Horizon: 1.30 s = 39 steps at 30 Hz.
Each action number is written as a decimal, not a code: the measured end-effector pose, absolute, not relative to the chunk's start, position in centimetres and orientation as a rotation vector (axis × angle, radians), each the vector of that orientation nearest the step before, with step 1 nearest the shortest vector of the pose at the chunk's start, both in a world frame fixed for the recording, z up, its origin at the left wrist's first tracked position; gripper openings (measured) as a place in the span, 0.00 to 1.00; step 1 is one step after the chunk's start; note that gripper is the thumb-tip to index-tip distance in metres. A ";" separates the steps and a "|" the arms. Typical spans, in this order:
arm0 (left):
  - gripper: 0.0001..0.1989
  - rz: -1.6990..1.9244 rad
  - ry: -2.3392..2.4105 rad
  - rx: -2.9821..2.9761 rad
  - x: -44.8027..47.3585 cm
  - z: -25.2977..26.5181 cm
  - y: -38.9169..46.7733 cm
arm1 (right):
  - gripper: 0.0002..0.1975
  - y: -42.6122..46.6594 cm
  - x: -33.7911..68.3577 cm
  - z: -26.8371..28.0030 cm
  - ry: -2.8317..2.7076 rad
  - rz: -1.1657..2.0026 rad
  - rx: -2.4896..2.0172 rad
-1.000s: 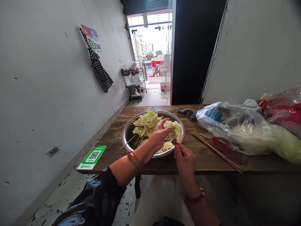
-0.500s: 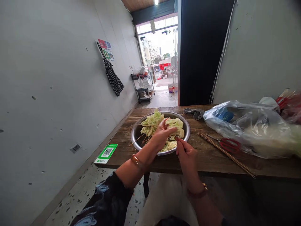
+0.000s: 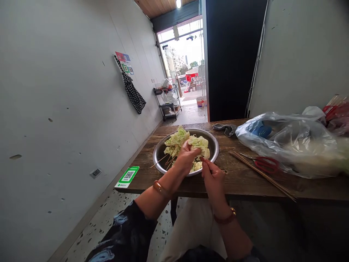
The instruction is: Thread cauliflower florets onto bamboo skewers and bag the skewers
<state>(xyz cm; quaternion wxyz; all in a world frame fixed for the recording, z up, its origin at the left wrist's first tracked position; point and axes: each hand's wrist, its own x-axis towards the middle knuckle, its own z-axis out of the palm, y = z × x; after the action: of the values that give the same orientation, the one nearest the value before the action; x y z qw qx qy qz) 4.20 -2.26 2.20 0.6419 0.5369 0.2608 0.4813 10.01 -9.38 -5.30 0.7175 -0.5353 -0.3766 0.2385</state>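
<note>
The right hand's (image 3: pixel 214 174) fingers are pinched together at the cauliflower's (image 3: pixel 202 143) near edge; whether they hold anything, I cannot tell. The left hand (image 3: pixel 187 157) grasps the cauliflower over the bowl (image 3: pixel 216 151), thumb across its near side. Skewered pieces (image 3: pixel 176 139) lie left of it. Farther, a cloth (image 3: pixel 228 130) lies on the desk (image 3: pixel 174 185).

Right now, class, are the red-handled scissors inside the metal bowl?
No, the red-handled scissors lie on the wooden table beside the thin skewers, right of the metal bowl.
</note>
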 end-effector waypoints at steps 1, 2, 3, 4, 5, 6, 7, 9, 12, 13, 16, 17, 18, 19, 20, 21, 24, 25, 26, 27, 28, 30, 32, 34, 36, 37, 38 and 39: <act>0.20 1.092 0.603 1.223 4.2 2.0 -2.3 | 0.16 -9.4 10.1 -5.3 -0.838 0.510 -1.188; 0.20 1.087 0.611 1.224 4.3 1.7 -2.3 | 0.18 -9.4 10.1 -5.4 -0.840 0.496 -1.192; 0.19 1.079 0.618 1.228 4.3 1.6 -2.4 | 0.19 -9.4 10.2 -5.4 -0.840 0.490 -1.193; 0.19 1.068 0.620 1.235 4.3 1.5 -2.5 | 0.20 -9.4 10.3 -5.5 -0.843 0.493 -1.188; 0.19 1.053 0.617 1.243 4.2 1.4 -2.6 | 0.20 -9.4 10.4 -5.6 -0.853 0.504 -1.179; 0.19 1.034 0.611 1.250 4.2 1.6 -2.7 | 0.21 -9.4 10.5 -5.6 -0.863 0.515 -1.168; 0.19 1.015 0.607 1.251 4.1 1.8 -2.7 | 0.21 -9.5 10.5 -5.7 -0.874 0.524 -1.160; 0.22 0.994 0.626 1.222 3.8 2.4 -2.7 | 0.21 -9.6 10.6 -5.8 -0.879 0.531 -1.158; 0.29 1.032 0.694 1.134 3.6 3.4 -2.3 | 0.21 -9.7 10.6 -6.3 -0.847 0.552 -1.162; 0.30 1.050 0.712 1.109 3.6 3.7 -2.1 | 0.20 -9.8 10.6 -6.5 -0.836 0.569 -1.154; 0.26 1.072 0.748 1.091 3.8 4.0 -1.4 | 0.19 -10.0 10.4 -6.6 -0.821 0.604 -1.117; 0.24 1.071 0.758 1.098 3.9 4.0 -1.2 | 0.19 -10.1 10.4 -6.6 -0.824 0.607 -1.112; 0.23 1.068 0.764 1.109 4.0 4.0 -1.1 | 0.20 -10.2 10.3 -6.5 -0.829 0.605 -1.113; 0.22 1.064 0.766 1.120 4.1 3.9 -1.0 | 0.21 -10.2 10.4 -6.4 -0.835 0.600 -1.117; 0.21 1.058 0.762 1.129 4.2 3.9 -1.0 | 0.21 -10.3 10.4 -6.3 -0.841 0.595 -1.123; 0.20 1.055 0.752 1.135 4.2 3.9 -1.0 | 0.22 -10.4 10.4 -6.3 -0.848 0.592 -1.131; 0.21 1.075 0.699 1.145 4.3 4.0 -1.1 | 0.21 -10.5 10.5 -6.4 -0.857 0.575 -1.152; 0.21 1.088 0.682 1.145 4.3 4.0 -1.2 | 0.21 -10.5 10.6 -6.5 -0.854 0.570 -1.155; 0.22 1.099 0.672 1.141 4.3 4.0 -1.2 | 0.21 -10.5 10.6 -6.6 -0.851 0.568 -1.157; 0.22 1.104 0.670 1.134 4.3 4.0 -1.2 | 0.21 -10.5 10.6 -6.6 -0.849 0.566 -1.160; 0.23 1.104 0.673 1.125 4.3 4.0 -1.2 | 0.21 -10.6 10.6 -6.7 -0.850 0.565 -1.166; 0.23 1.094 0.690 1.101 4.4 3.9 -1.1 | 0.21 -10.8 10.6 -6.6 -0.854 0.560 -1.192; 0.24 1.078 0.708 1.086 4.5 3.7 -1.1 | 0.21 -10.9 10.7 -6.4 -0.853 0.537 -1.218; 0.24 1.060 0.703 1.089 4.6 3.6 -1.3 | 0.22 -11.1 10.7 -6.2 -0.848 0.504 -1.229; 0.23 1.052 0.678 1.108 4.5 3.4 -1.6 | 0.22 -11.1 10.7 -6.0 -0.848 0.487 -1.231; 0.23 1.052 0.667 1.122 4.5 3.3 -1.8 | 0.22 -11.1 10.7 -5.9 -0.853 0.486 -1.230; 0.23 1.056 0.660 1.134 4.4 3.1 -1.9 | 0.22 -11.0 10.7 -5.9 -0.857 0.488 -1.230; 0.23 1.063 0.659 1.145 4.4 3.0 -2.1 | 0.23 -11.0 10.7 -5.9 -0.860 0.489 -1.230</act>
<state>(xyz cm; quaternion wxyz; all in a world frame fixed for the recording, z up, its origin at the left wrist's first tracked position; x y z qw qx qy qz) 4.35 -2.05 2.99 0.6616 0.5063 0.2914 0.4701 10.69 -10.99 -5.87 0.7045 -0.5530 -0.3866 0.2200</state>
